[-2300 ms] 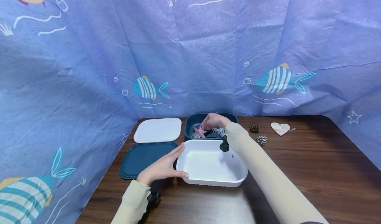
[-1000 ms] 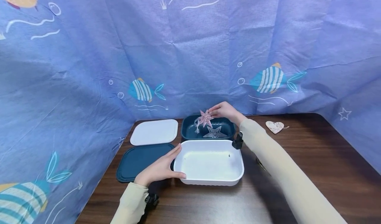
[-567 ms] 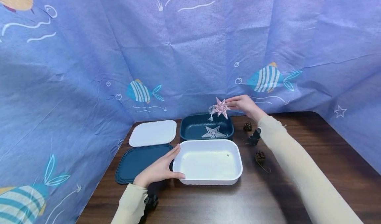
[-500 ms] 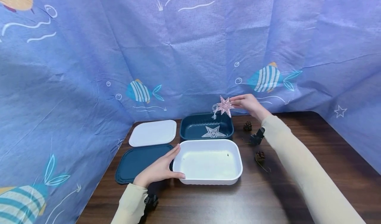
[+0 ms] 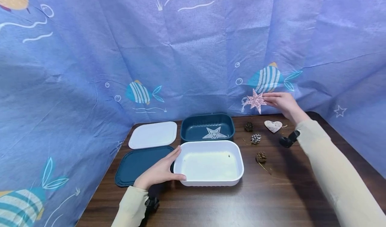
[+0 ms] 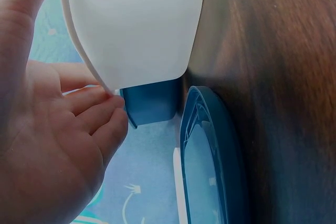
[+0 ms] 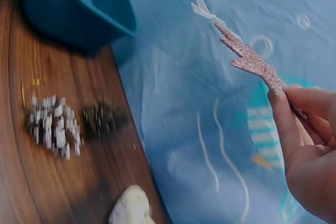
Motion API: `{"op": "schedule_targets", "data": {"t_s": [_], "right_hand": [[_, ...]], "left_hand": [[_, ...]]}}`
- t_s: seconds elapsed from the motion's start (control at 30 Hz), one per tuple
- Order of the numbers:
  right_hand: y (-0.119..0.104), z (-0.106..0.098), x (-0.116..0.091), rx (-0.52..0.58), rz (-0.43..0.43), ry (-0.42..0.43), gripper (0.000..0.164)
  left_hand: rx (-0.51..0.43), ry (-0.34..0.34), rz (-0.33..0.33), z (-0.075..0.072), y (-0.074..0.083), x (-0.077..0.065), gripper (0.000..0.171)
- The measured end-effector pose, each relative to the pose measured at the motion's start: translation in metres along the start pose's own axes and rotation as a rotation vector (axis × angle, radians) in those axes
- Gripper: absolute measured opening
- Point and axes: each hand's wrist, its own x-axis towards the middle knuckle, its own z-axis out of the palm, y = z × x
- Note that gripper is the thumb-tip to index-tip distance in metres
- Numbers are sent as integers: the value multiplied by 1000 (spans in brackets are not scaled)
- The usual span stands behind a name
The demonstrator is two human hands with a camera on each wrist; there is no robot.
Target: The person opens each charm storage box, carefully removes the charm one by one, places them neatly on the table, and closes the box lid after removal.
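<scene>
Over the far right of the bench (image 5: 205,205), my right grip (image 5: 283,103) pinches the pink star (image 5: 256,100) between thumb and fingertips. Star held clear of the bench, in front of the fish-print cloth (image 5: 193,53); pale ribbon (image 5: 243,103) hanging off its left side. Right wrist view gives it nearly edge-on.

My left grip (image 5: 159,170) is spread across the left end of the white tub (image 5: 209,182), touching it, thumb at the near corner. Blue tub (image 5: 193,130) just behind; silver star (image 5: 215,133) inside it. Cannot tell if the tubs touch.

Left of the tubs: blue lid (image 5: 141,165), white lid (image 5: 153,135) just beyond. Right of them, three cones, far to near: dark cone (image 5: 248,126), frosted cone (image 5: 255,139), brown cone (image 5: 261,157) with a thin string. Heart (image 5: 273,126) right of the dark one, below the pink star.
</scene>
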Motion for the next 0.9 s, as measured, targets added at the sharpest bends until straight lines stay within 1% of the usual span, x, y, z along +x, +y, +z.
{"op": "schedule_targets", "data": {"t_s": [0.07, 0.1, 0.27, 0.37, 0.5, 0.63, 0.7, 0.9], "right_hand": [[1, -13, -8, -23, -16, 11, 26], [2, -19, -12, -17, -24, 19, 25], [7, -47, -31, 92, -45, 51, 32], [12, -63, -42, 173, -36, 62, 34], [20, -81, -54, 234, -23, 68, 36], [25, -94, -62, 278, -7, 72, 38], [27, -99, -66, 291, -9, 68, 42], [31, -105, -74, 303, -12, 52, 50]], "left_hand": [[1, -2, -1, 0, 0, 0, 115], [1, -3, -2, 0, 1, 0, 115], [1, -1, -11, 0, 1, 0, 115], [0, -2, -14, 1, 1, -1, 114], [-4, -5, -17, 2, 0, -2, 114], [-6, -2, -12, 1, 1, -2, 115], [-6, -1, -11, 1, 1, -1, 115], [-9, -5, -14, 1, 1, -1, 114]]}}
